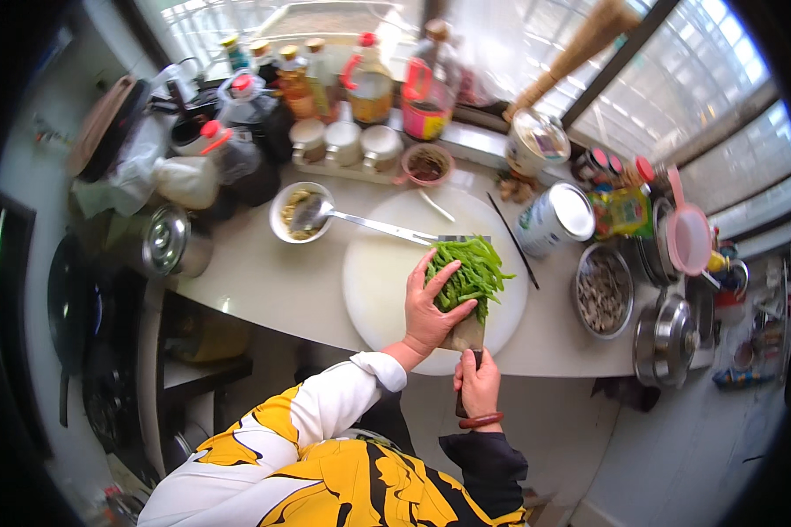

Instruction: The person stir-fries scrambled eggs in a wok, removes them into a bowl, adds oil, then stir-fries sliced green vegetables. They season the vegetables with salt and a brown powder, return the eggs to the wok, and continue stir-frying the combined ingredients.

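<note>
My right hand (478,383) grips the dark handle of a kitchen cleaver (469,334), whose broad blade lies flat above a round white cutting board (379,280). Sliced green peppers (469,270) are heaped on the blade. From the left, my left hand (432,313) presses over the heap with its fingers spread, keeping it against the blade. Most of the blade is hidden under the green slices and my left hand. I cannot tell whether the blade touches the board.
Left of the board stands a white bowl (280,214) with chopped food and a metal spoon (382,227) reaching over the board. A black chopstick (514,240), a white can (554,221) and a metal bowl of sliced food (604,290) are on the right. Seasoning jars (344,143) and bottles line the back.
</note>
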Available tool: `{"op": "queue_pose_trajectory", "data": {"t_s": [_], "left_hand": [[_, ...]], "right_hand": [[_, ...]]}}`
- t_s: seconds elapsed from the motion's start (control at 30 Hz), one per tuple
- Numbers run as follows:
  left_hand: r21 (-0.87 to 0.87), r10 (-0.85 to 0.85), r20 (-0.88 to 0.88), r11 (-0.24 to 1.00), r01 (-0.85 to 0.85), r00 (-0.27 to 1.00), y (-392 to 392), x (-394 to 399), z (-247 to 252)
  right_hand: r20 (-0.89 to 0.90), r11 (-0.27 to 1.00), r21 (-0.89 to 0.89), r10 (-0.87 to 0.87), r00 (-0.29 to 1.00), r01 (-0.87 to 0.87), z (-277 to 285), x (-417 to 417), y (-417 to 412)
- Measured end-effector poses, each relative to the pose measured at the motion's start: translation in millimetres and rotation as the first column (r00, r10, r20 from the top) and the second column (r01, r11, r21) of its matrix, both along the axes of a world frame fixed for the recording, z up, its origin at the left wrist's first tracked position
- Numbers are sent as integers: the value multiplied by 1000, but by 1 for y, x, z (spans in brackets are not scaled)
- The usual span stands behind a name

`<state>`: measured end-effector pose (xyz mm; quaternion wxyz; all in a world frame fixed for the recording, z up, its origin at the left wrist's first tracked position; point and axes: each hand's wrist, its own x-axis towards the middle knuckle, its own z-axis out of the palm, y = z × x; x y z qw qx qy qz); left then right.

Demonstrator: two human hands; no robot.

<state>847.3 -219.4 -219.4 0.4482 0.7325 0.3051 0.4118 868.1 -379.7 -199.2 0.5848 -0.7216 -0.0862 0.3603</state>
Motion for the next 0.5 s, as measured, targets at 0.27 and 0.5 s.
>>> {"op": "queue_pose_trajectory", "data": {"t_s": [0.27,0.5], "left_hand": [[27,291,180,953,-301,939,105,-143,49],[149,622,218,740,-656,752,232,-360,124]], "right_hand": [[104,949,73,297,949,-305,44,-98,115],[145,772,90,615,775,-629,124,-269,276]]}}
